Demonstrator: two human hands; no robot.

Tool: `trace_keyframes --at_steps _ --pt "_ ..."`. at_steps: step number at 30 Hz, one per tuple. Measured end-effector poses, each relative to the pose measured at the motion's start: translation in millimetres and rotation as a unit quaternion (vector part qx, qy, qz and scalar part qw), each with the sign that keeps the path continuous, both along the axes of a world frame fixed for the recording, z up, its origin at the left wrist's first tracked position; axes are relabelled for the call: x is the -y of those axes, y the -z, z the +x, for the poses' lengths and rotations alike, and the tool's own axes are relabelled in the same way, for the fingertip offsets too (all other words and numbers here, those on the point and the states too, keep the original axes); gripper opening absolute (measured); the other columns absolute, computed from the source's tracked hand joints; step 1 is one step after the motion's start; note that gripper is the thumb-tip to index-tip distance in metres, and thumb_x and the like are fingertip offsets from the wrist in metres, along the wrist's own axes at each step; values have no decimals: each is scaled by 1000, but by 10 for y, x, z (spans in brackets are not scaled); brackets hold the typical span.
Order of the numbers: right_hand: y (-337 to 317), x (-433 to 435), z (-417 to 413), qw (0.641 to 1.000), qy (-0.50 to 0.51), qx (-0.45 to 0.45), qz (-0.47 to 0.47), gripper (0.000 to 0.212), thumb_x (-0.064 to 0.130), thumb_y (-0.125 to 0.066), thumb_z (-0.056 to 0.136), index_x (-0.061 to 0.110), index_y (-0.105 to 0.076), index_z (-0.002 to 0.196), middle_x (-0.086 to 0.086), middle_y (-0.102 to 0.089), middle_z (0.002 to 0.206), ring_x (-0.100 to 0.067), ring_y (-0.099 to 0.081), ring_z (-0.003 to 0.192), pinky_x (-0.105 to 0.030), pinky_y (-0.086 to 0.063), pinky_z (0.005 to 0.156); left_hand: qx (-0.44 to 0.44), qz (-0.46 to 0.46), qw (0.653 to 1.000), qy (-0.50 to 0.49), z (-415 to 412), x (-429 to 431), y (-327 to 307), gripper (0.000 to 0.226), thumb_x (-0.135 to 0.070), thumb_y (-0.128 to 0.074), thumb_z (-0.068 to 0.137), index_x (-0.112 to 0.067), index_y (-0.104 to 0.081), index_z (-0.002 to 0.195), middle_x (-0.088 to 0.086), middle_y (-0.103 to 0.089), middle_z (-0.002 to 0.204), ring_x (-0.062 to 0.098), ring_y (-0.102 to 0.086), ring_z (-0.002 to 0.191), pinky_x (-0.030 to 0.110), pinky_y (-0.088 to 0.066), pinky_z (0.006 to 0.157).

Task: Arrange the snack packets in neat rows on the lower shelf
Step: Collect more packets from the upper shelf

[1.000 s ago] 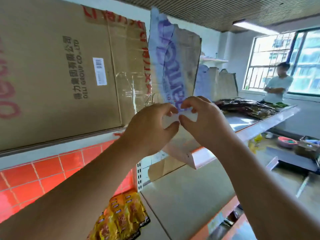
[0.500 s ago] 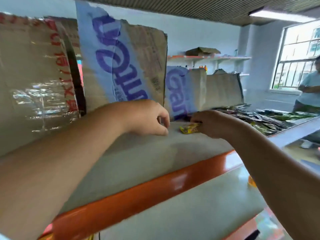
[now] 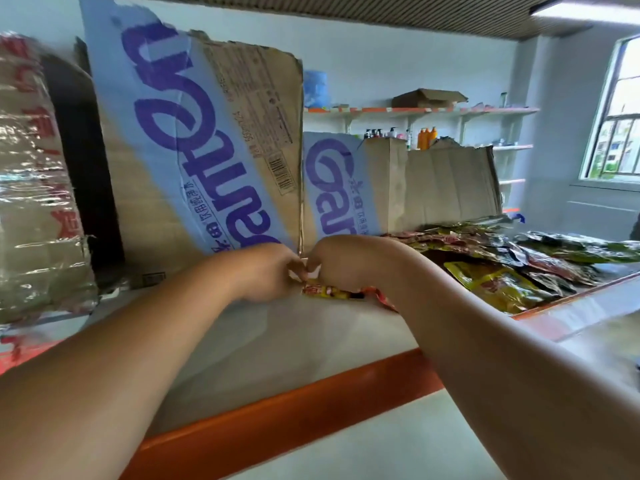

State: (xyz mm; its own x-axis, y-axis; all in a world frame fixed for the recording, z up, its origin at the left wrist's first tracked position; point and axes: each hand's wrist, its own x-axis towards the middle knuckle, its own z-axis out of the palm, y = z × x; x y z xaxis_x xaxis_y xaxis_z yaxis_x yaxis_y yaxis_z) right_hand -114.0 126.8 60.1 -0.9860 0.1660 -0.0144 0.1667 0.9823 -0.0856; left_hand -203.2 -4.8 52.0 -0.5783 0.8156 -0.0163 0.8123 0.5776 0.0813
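Observation:
A yellow and red snack packet (image 3: pixel 332 292) lies on the grey upper shelf (image 3: pixel 277 341), just in front of the cardboard panels. My left hand (image 3: pixel 266 271) and my right hand (image 3: pixel 341 258) meet directly over it, fingers curled, fingertips pinching its upper edge. Part of the packet is hidden under my right wrist. A loose pile of green, yellow and dark snack packets (image 3: pixel 502 285) lies further right on the same shelf. The lower shelf (image 3: pixel 381 445) shows as a pale surface beneath the orange front edge (image 3: pixel 294 403).
Torn blue-printed cardboard panels (image 3: pixel 207 150) stand upright at the back of the shelf. A taped cardboard box (image 3: pixel 34 202) fills the left end. Wall shelves with bottles (image 3: pixel 426 136) and a window (image 3: pixel 620 133) are across the room.
The view rose from below the shelf to above it. My right hand brought a yellow packet onto the upper shelf, and my left hand moved right to meet it at the packet.

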Motion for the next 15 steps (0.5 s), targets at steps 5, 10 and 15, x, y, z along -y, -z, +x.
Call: trace_keyframes --at_steps 5,10,15 --pt "-188 -406 61 994 3 -43 -105 27 17 -55 98 30 -66 119 12 -64 95 -5 -67 78 -22 -50 67 27 3 1000 -6 -13 4 43 39 -27 -57 99 -48 -62 132 -9 -60 125 13 -58 111 32 -50 97" --pt "-236 -669 194 999 36 -17 21 20 42 -69 90 25 -67 99 4 -66 99 -17 -61 91 -27 -45 70 30 7 999 7 -38 -111 138 50 -25 -51 97 -59 -55 133 -13 -50 136 15 -52 122 38 -45 106" --pt "-123 -465 265 993 20 103 53 34 48 -78 80 29 -63 104 6 -64 104 -16 -61 97 -30 -51 78 22 27 999 2 -130 -49 133 62 -7 -53 92 -65 -59 112 -15 -54 132 12 -58 113 40 -54 97"
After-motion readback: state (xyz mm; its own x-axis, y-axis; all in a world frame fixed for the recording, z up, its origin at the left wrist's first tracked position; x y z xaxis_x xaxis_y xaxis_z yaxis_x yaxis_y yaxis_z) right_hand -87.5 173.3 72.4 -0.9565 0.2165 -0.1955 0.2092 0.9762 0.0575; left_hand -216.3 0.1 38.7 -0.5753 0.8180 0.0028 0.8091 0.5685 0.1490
